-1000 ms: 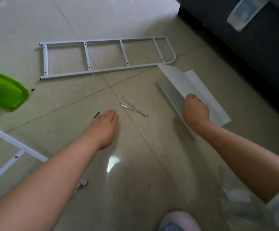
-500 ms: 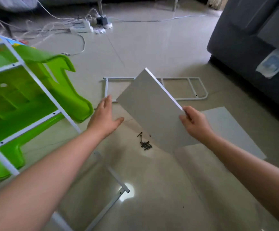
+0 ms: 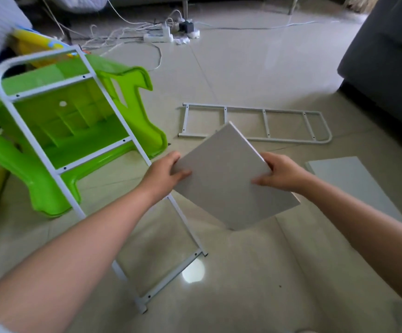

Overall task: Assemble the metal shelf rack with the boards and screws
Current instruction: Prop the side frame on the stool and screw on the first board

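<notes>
A grey shelf board (image 3: 228, 179) hangs tilted above the floor between both hands. My left hand (image 3: 162, 175) grips its left edge, thumb on top. My right hand (image 3: 280, 174) grips its right edge. One white metal side frame (image 3: 72, 162) leans upright against a green plastic chair at the left, its foot near the board. A second white side frame (image 3: 264, 126) lies flat on the floor beyond the board. More grey boards (image 3: 353, 186) lie flat on the floor at the right. The screws are hidden behind the held board.
A green plastic chair (image 3: 58, 131) stands at the left behind the leaning frame. A dark sofa (image 3: 387, 56) fills the right edge. A power strip and cables (image 3: 161, 36) lie at the back. The floor is glossy beige tile.
My right hand lifted a board off the stack and raised it. My left hand came in and took hold of its left edge. The view tilted up and left.
</notes>
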Demonstrator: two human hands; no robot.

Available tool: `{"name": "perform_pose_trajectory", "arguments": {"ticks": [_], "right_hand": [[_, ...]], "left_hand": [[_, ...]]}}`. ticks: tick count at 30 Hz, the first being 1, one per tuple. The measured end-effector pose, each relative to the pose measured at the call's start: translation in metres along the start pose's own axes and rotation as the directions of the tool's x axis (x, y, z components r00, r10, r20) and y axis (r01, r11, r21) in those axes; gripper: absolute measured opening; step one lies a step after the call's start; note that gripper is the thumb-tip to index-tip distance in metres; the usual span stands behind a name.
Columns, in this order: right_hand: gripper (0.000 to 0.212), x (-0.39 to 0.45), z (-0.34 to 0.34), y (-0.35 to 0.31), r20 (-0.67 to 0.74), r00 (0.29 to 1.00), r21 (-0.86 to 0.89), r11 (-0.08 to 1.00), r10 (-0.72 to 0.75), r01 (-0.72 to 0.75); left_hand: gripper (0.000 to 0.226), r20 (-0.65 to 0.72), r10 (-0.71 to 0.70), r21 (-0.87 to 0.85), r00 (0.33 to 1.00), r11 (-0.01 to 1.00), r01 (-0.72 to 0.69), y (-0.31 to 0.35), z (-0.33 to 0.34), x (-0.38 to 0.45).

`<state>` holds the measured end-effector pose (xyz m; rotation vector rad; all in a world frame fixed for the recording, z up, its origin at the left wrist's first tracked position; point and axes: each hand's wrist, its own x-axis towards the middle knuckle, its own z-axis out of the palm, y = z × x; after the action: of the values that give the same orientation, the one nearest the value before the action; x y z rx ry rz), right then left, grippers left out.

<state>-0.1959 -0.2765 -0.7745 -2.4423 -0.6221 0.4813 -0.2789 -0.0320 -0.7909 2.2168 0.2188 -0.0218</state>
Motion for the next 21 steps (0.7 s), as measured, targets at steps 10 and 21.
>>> {"name": "perform_pose_trajectory", "arguments": {"ticks": [10,21], "right_hand": [[0.025,0.001,-0.046,-0.034,0.027,1.0,0.126,0.992,-0.007,0.003],[0.013,0.0,-0.076,-0.068,0.357,0.926,-0.25,0.968,0.123,-0.032]], "left_hand": [[0.052,-0.053,0.12,0.23,0.991,0.967,-0.105,0.015,0.01,-0.002],[0.033,0.076,-0.426,0.906,0.901,0.408,0.116,-0.065,-0.004,-0.059]]}}
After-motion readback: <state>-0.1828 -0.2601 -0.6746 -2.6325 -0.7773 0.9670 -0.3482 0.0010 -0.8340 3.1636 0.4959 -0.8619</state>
